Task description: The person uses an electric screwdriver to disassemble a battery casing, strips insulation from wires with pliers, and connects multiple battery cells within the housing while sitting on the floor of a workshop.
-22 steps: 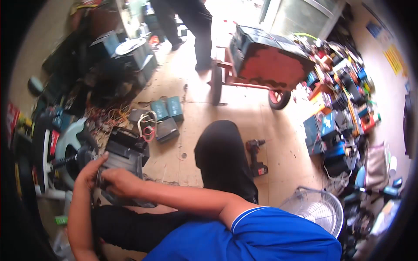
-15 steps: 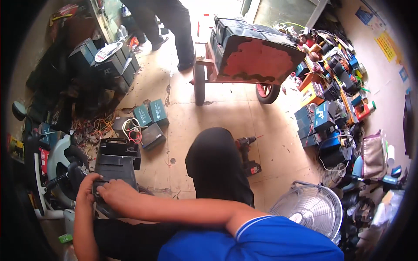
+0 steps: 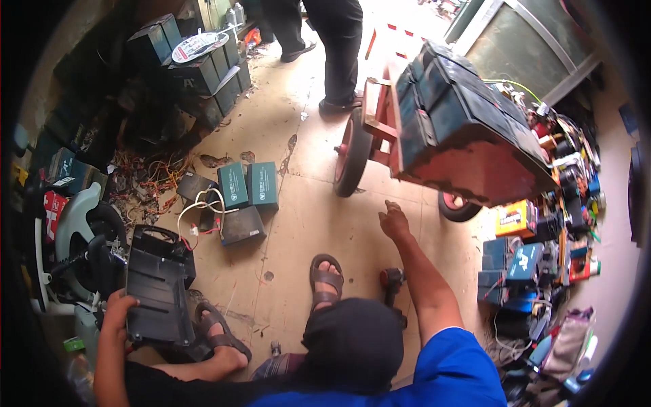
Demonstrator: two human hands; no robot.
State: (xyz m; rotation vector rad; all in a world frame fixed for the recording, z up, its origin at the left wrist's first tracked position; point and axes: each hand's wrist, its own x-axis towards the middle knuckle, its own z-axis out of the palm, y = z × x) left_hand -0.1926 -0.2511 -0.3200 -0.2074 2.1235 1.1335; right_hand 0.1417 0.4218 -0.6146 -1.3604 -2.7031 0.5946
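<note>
At ten o'clock, your left hand [image 3: 116, 315] pinches the left edge of the black plastic case [image 3: 159, 292]. Toward one o'clock, your right hand [image 3: 393, 222] reaches out, fingers loosely extended, holding nothing visible. The ribbed inner face lies exposed, bearing no battery; teal batteries [image 3: 232, 184] sit apart at eleven. What remains, I cannot tell.

We have bare floor [image 3: 298, 230] between the teal batteries [image 3: 262, 184] and our right hand [image 3: 393, 220]; beyond that hand, the red cart [image 3: 475, 169] blocks the way, and the drill [image 3: 392, 281] obstructs the floor beside our forearm [image 3: 424, 271].
</note>
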